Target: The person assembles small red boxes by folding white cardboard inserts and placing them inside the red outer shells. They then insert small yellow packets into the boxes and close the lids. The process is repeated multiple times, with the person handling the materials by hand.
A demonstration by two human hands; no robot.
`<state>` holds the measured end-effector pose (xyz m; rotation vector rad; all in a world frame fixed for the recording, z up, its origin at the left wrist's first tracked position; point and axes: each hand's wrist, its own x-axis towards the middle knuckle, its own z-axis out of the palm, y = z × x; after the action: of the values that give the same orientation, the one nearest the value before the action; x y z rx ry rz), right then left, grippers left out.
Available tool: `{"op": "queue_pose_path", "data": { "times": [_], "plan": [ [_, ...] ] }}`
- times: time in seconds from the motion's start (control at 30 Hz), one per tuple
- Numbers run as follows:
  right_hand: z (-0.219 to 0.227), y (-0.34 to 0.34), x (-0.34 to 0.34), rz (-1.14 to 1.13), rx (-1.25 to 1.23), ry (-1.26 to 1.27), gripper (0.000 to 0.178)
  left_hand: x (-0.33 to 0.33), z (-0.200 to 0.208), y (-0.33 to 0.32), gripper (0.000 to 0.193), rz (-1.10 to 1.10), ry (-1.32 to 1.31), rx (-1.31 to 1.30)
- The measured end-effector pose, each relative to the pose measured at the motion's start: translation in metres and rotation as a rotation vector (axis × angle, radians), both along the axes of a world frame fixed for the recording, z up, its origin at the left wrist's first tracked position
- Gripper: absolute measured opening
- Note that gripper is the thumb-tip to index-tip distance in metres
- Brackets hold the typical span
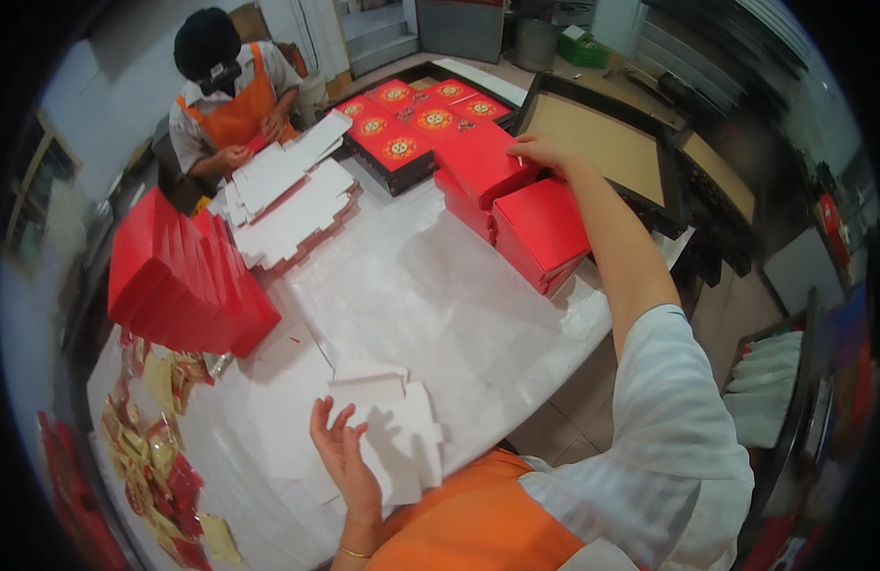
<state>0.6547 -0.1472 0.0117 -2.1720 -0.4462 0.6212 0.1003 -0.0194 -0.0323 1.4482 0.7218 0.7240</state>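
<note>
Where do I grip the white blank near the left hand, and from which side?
Probably pinch a right-hand tab of the white blank, coming from the right: it lies flat, the tabs jut out that way, and the left hand hovers over its left part.

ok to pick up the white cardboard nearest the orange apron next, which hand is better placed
Left, most likely: the left hand is close to the white cardboard and looks empty, while the right hand reaches out to the red stack farther away.
</note>
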Motion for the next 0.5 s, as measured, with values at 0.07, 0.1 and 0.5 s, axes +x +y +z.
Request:
{"op": "queue_pose_path", "data": {
  "times": [0.07, 0.1, 0.5],
  "plan": [
    [-0.014, -0.013, 0.016, 0.041, -0.043, -0.542, 0.047, -0.001, -0.004, 0.009, 0.050, 0.026, -0.004, 0.005],
    [-0.012, 0.005, 0.005, -0.017, -0.062, -0.724, 0.048, -0.009, -0.008, 0.012, 0.049, 0.062, 0.006, 0.045],
    [-0.092, 0.052, -0.360, 0.563, 0.356, -0.395, 0.039, -0.116, -0.051, -0.023, 0.061, 0.218, 0.651, 0.668]
  ]
}}
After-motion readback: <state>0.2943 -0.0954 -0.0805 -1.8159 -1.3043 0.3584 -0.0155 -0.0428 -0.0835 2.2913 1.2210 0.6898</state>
